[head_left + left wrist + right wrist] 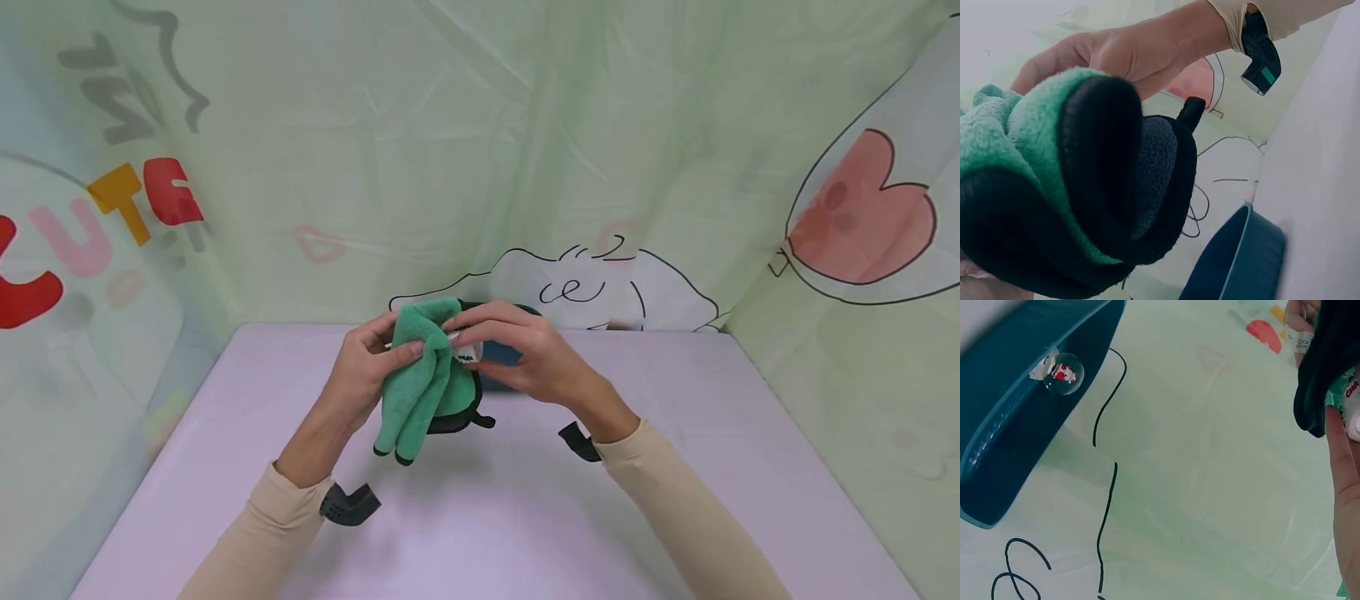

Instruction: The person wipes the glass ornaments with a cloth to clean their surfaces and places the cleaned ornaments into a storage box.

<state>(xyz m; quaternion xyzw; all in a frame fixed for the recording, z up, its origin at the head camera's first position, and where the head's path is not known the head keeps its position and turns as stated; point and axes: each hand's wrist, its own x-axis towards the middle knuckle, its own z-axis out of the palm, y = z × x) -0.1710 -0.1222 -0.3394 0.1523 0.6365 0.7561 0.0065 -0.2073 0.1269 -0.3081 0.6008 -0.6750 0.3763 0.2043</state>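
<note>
A green plush cloth with black edging hangs in folds between both hands. My left hand grips it from the left, thumb over the front. The right hand pinches a small white object with dark printed marks against the cloth's right side. Red lettering shows on this white object in the right wrist view, but most of it is hidden. A grey inner face of the cloth appears in the left wrist view. Beside the left hand shows a white printed piece.
Behind the hands stands a dark blue bin on the pale table. A small clear globe with a red and white figure lies in it. Printed curtains enclose the table's back and sides. Black mounts sit at both wrists.
</note>
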